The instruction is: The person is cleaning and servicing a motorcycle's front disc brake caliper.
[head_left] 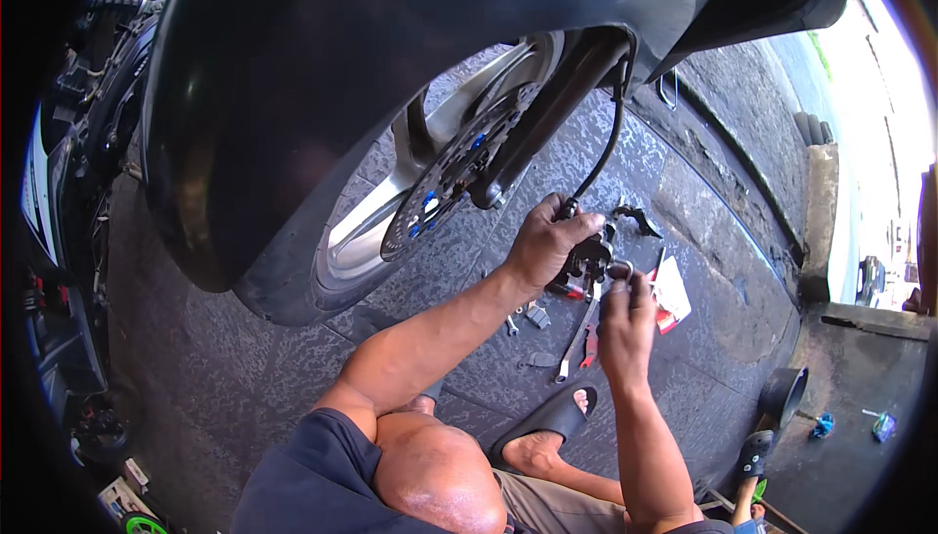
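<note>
My left hand [547,249] is closed around a dark brake caliper [590,258], which hangs from a black brake hose [616,133] beside the motorcycle's front wheel. At the caliper's right side, my right hand [627,329] pinches a small bent metal tool [620,268] that looks like a hex key. Its fingertips partly hide the tool. The brake disc [415,216] with blue bolts and the fork leg [557,109] are up and left of my hands, apart from the caliper. Below the caliper lies a long spanner [576,339] on the floor.
Near the spanner lie a red tool [590,348] and small grey parts [537,315]. A white and red packet [672,295] and a black bracket [640,220] are to the right. A large dark fender [293,65] overhangs the wheel. Another person's shod foot [755,453] shows lower right.
</note>
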Available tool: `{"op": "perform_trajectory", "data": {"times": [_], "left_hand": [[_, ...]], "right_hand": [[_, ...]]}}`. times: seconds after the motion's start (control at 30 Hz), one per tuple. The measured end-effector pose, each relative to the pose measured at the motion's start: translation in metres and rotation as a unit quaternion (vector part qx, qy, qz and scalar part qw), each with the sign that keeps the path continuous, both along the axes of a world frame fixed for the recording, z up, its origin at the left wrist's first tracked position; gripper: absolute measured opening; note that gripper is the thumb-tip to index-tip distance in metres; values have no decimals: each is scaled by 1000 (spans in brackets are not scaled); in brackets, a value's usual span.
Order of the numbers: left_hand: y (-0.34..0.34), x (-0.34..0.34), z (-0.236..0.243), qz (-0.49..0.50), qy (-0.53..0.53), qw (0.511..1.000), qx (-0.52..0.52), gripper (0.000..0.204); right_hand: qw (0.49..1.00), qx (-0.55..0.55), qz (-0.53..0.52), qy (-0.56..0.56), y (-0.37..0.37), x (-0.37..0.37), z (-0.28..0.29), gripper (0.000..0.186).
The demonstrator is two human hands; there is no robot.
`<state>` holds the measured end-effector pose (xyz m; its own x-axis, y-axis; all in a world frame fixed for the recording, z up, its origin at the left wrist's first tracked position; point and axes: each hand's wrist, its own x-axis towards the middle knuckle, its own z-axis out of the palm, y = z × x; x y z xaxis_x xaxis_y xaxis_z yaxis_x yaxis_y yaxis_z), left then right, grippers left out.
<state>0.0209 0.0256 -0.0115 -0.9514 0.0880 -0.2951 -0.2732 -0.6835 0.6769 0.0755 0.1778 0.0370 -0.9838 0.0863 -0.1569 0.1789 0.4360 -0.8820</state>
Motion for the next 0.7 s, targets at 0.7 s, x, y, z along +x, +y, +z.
{"op": "perform_trajectory", "data": {"times": [0.7], "left_hand": [[-1, 0, -21, 77, 198, 905, -368, 57]], "right_hand": [[885, 75, 168, -428, 9, -41, 36, 35]]}}
